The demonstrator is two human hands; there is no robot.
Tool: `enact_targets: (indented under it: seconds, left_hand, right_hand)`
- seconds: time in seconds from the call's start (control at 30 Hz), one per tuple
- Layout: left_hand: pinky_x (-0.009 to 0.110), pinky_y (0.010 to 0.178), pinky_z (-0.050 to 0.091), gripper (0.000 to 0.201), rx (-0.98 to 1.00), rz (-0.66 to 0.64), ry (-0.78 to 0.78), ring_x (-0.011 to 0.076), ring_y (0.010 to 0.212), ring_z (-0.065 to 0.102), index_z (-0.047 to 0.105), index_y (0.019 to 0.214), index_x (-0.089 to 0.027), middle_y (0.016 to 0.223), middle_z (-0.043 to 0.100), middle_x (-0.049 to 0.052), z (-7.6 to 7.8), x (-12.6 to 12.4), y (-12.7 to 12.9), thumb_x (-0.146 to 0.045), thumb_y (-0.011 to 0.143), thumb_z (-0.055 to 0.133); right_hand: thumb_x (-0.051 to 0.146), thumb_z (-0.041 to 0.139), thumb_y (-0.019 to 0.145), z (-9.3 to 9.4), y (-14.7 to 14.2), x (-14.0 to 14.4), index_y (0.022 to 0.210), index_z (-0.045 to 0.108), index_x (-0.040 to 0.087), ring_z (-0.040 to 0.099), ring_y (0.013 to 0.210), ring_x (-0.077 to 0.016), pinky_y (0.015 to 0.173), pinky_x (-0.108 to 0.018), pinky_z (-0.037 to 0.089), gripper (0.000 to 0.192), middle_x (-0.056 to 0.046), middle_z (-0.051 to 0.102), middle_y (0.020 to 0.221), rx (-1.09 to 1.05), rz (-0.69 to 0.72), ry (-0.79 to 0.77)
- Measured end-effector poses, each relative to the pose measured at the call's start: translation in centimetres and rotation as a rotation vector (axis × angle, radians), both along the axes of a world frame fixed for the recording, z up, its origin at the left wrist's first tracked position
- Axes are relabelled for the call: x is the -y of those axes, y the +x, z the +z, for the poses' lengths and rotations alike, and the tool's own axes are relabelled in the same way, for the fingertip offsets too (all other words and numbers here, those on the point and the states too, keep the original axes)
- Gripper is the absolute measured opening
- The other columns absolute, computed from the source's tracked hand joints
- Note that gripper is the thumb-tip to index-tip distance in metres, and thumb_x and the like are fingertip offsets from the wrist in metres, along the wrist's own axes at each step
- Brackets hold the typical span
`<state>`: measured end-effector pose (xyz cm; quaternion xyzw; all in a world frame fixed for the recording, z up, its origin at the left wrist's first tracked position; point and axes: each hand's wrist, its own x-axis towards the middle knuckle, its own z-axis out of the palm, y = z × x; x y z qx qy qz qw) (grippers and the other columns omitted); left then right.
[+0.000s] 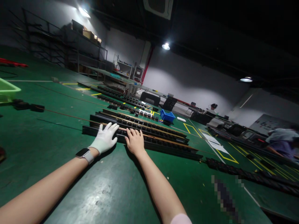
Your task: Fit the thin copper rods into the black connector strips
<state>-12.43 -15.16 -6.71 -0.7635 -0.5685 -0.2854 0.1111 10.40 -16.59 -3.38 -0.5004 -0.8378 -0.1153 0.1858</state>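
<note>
Long black channel-like rails point(168, 151) lie side by side on the green surface, with thin copper-coloured rods point(154, 137) running along them. My left hand point(104, 137), in a white glove, rests on the left part of the nearest rails with its fingers spread. A little to its right, my bare right hand point(135, 142) reaches over the same rails, fingers apart and tips at the copper-coloured rods. I see nothing gripped in either hand. What lies under the palms is hidden.
A chain of dark blocks point(233, 169) extends right from the rails. More dark blocks point(37, 108) and a light green basket point(9, 91) are at left. Beyond the rails stand a blue bin point(167, 115) and white papers point(215, 142). A person point(282, 143) is at far right.
</note>
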Motion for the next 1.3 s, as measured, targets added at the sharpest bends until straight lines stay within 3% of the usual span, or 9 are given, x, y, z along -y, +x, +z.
enact_targets:
  seconds: [0.17, 0.3, 0.47, 0.63, 1.07, 1.3]
  left_hand:
    - [0.067, 0.134, 0.009, 0.068, -0.013, 0.017, -0.019, 0.0384, 0.163, 0.035, 0.052, 0.164, -0.025, 0.172, 0.049, 0.012, 1.1, 0.6, -0.2, -0.05, 0.101, 0.047]
    - [0.074, 0.13, 0.007, 0.073, 0.019, 0.162, 0.001, 0.0443, 0.163, 0.032, 0.049, 0.167, -0.025, 0.173, 0.047, 0.014, 1.8, 0.8, -1.3, -0.056, 0.101, 0.046]
    - [0.081, 0.125, 0.005, 0.073, 0.012, 0.235, -0.038, 0.047, 0.161, 0.033, 0.047, 0.168, -0.03, 0.174, 0.046, 0.015, 1.8, 0.5, -2.8, -0.06, 0.101, 0.044]
    - [0.083, 0.123, 0.007, 0.078, 0.016, 0.267, -0.036, 0.051, 0.162, 0.028, 0.047, 0.168, -0.026, 0.174, 0.044, 0.017, 1.6, 0.3, -2.8, -0.063, 0.1, 0.043]
    - [0.078, 0.129, -0.002, 0.071, -0.035, 0.114, -0.009, 0.0443, 0.163, 0.033, 0.048, 0.168, -0.03, 0.174, 0.045, 0.013, 1.8, 1.1, 0.1, -0.054, 0.101, 0.049]
    - [0.078, 0.129, -0.003, 0.071, -0.041, 0.091, -0.009, 0.0437, 0.162, 0.034, 0.05, 0.166, -0.028, 0.174, 0.046, 0.015, 1.4, 1.0, 0.3, -0.052, 0.099, 0.051]
  right_hand:
    - [0.045, 0.041, 0.116, -0.4, 0.0, 0.1, 0.171, 0.041, 0.031, 0.048, 0.144, -0.0319, 0.132, -0.056, 0.021, 0.056, -0.009, 0.055, 0.164, -0.034, 0.0, 0.019]
    - [0.044, 0.042, 0.116, -0.7, 0.0, 0.0, 0.17, 0.042, 0.031, 0.047, 0.143, -0.0314, 0.131, -0.056, 0.021, 0.056, -0.01, 0.055, 0.163, -0.058, 0.005, 0.022]
    - [0.044, 0.042, 0.116, -1.0, 0.0, -0.1, 0.169, 0.043, 0.032, 0.046, 0.143, -0.0313, 0.13, -0.055, 0.021, 0.055, -0.01, 0.055, 0.163, -0.079, 0.006, 0.03]
    - [0.043, 0.043, 0.116, -1.0, 0.1, -0.1, 0.169, 0.044, 0.032, 0.047, 0.143, -0.0313, 0.13, -0.055, 0.022, 0.055, -0.01, 0.056, 0.162, -0.098, 0.017, 0.032]
    - [0.044, 0.045, 0.116, -1.2, 0.2, -0.2, 0.167, 0.047, 0.032, 0.048, 0.143, -0.0307, 0.129, -0.054, 0.025, 0.053, -0.009, 0.059, 0.16, -0.135, 0.025, 0.048]
    - [0.049, 0.047, 0.114, -0.5, -1.6, 0.3, 0.165, 0.05, 0.029, 0.045, 0.152, -0.0366, 0.133, -0.069, 0.011, 0.054, -0.012, 0.058, 0.162, -0.153, -0.03, 0.019]
